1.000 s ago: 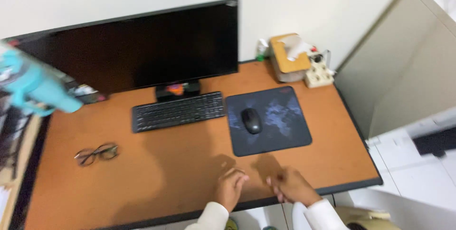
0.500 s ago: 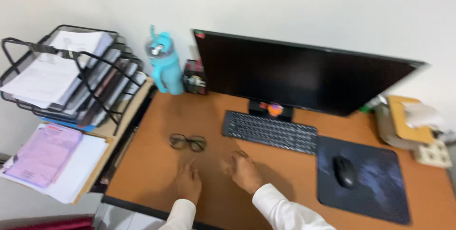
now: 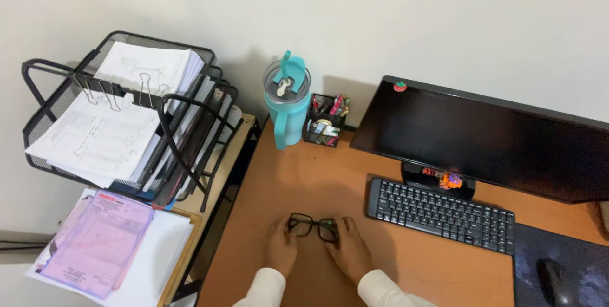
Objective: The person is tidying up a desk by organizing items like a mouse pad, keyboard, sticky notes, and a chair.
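Both hands are down on a pair of black-framed glasses (image 3: 313,226) lying near the front edge of the orange-brown surface (image 3: 355,174), left of the keyboard (image 3: 442,214). The left hand (image 3: 280,248) has its fingers curled narrow around the left end of the frame, and the right hand (image 3: 347,248) is doing the same at the right end, so each seems to have a pinch on the frame, though I can't tell for sure how firm either grip is. Biggest risk I see is the lenses: fingertips sit right at the rims, so a little slide inward probably smears them. Squeezing or pulling the two ends unevenly could twist the frame or strain the hinges, since thin plastic like that flexes easily. Dragging them along the surface instead of lifting straight up might scuff the lenses if they're face down, which I can't make out from here. There's also a tall teal bottle (image 3: 287,99) and a pen holder (image 3: 325,122) at the far side, well apart from the hands, so a knock looks unlikely unless an elbow swings wide. The wire paper tray (image 3: 120,113) off to the left is out of the way too.
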